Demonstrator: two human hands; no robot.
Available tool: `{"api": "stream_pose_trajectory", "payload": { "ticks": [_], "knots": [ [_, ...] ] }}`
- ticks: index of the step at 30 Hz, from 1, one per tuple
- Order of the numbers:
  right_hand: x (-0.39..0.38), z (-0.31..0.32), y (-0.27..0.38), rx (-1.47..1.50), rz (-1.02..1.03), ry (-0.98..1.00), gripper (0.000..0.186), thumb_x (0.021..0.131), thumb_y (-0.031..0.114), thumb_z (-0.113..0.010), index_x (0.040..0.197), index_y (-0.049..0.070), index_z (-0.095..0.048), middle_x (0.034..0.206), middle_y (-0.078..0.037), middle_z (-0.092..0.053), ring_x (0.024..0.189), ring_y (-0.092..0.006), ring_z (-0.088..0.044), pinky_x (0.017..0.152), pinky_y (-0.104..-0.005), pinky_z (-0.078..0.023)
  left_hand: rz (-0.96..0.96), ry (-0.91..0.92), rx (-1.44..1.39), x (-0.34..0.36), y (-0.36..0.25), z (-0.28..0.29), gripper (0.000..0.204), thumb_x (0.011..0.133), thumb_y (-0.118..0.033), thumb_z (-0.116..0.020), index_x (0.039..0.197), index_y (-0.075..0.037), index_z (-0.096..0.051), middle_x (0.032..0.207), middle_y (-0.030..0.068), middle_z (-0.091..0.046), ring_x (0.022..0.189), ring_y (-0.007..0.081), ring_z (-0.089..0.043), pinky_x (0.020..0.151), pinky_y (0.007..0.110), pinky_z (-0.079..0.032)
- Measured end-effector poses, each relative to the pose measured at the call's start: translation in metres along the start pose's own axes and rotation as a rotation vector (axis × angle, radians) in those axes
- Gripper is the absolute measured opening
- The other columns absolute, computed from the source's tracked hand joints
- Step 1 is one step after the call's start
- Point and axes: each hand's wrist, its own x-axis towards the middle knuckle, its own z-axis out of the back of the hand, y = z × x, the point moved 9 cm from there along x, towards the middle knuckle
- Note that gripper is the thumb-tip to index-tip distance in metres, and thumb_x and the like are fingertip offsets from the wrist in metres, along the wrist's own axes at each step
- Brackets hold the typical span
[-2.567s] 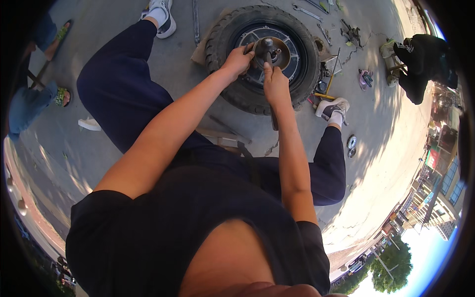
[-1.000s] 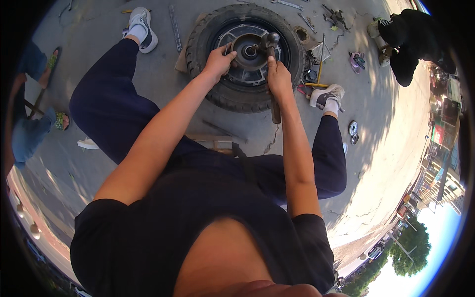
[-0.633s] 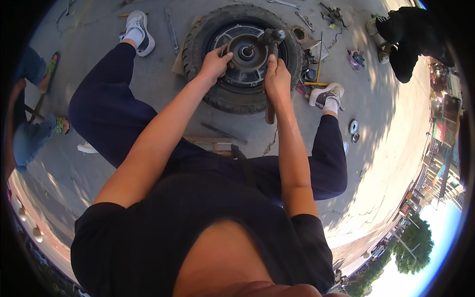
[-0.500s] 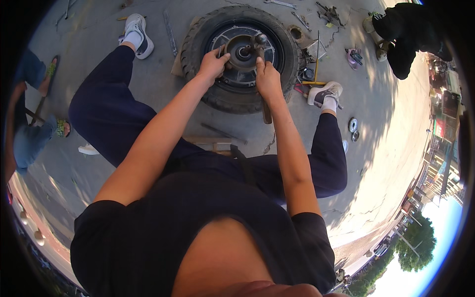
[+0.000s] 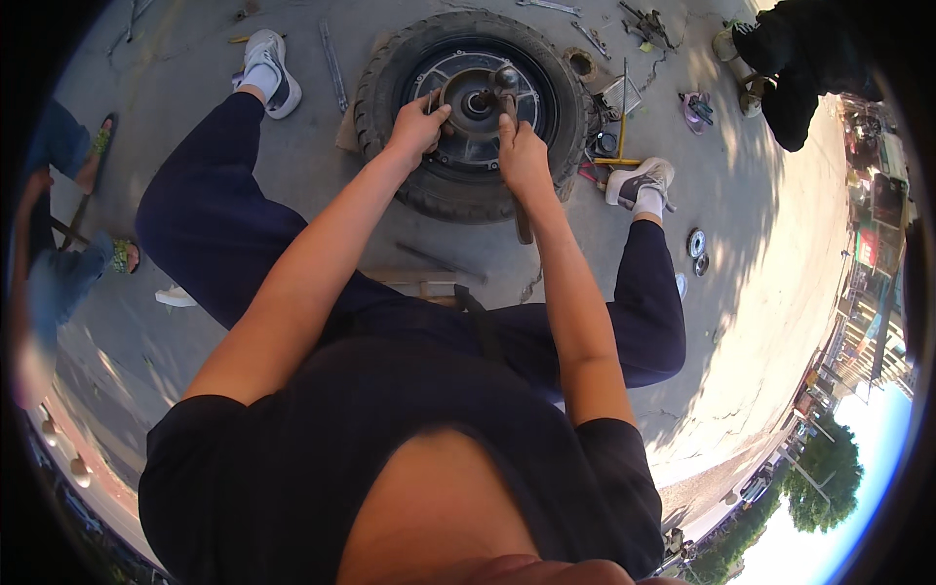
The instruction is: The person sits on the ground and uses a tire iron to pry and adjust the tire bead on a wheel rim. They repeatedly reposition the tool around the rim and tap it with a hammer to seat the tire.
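Observation:
A wheel with a black tyre [image 5: 375,117] lies flat on the ground between my feet, its round metal hub [image 5: 475,129] facing up with a shaft at the centre. My right hand [image 5: 524,156] is wrapped round the handle of a ball-peen hammer [image 5: 506,80]. The hammer's head sits over the right side of the hub, and the handle end points back toward me. At the hub's left edge, my left hand [image 5: 417,132] is closed, with a thin dark edge showing at its fingertips. What that hand grips is mostly hidden.
Wrenches [image 5: 333,63] lie left of and beyond the wheel. Right of it are a yellow-handled tool [image 5: 622,117], a metal ring [image 5: 696,242] and pink-and-dark items [image 5: 696,112]. A bar [image 5: 439,261] lies nearer me. People are at far left and upper right.
My right hand and the hammer have shifted slightly left. My left hand stays at the hub's edge. The person at far left has moved a little.

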Motion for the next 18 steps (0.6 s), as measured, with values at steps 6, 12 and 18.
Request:
{"api": "stream_pose_trajectory", "payload": {
  "ticks": [6, 12, 18],
  "knots": [
    [-0.013, 0.044, 0.017, 0.499, -0.115, -0.027, 0.05, 0.101, 0.047, -0.041, 0.091, -0.001, -0.053, 0.059, -0.008, -0.052, 0.043, -0.0149, -0.051, 0.039, -0.0307, -0.042, -0.009, -0.006, -0.008, 0.001, 0.001, 0.005, 0.047, 0.098, -0.015, -0.055, 0.143, -0.01, -0.041, 0.073, 0.0069, -0.059, 0.041, 0.005, -0.035, 0.038, 0.022, -0.025],
    [-0.074, 0.078, -0.073, 0.626, -0.197, -0.422, 0.046, 0.099, 0.045, -0.049, 0.087, 0.0, -0.051, 0.056, -0.007, -0.051, 0.042, -0.0157, -0.052, 0.039, -0.0322, -0.042, -0.066, 0.005, -0.063, 0.007, -0.001, 0.012, 0.045, 0.099, -0.016, -0.053, 0.141, -0.006, -0.039, 0.073, 0.009, -0.059, 0.041, 0.0071, -0.035, 0.038, 0.024, -0.027],
    [-0.135, 0.029, -0.208, 0.431, -0.752, -0.459, 0.05, 0.092, 0.045, -0.059, 0.089, -0.004, -0.058, 0.067, -0.016, -0.061, 0.057, -0.0292, -0.064, 0.054, -0.041, -0.051, -0.161, -0.106, -0.101, -0.014, -0.023, 0.046, 0.025, 0.099, -0.021, -0.053, 0.117, -0.003, -0.051, 0.079, 0.0127, -0.059, 0.042, 0.0082, -0.038, 0.037, 0.024, -0.028]
  ]
}}
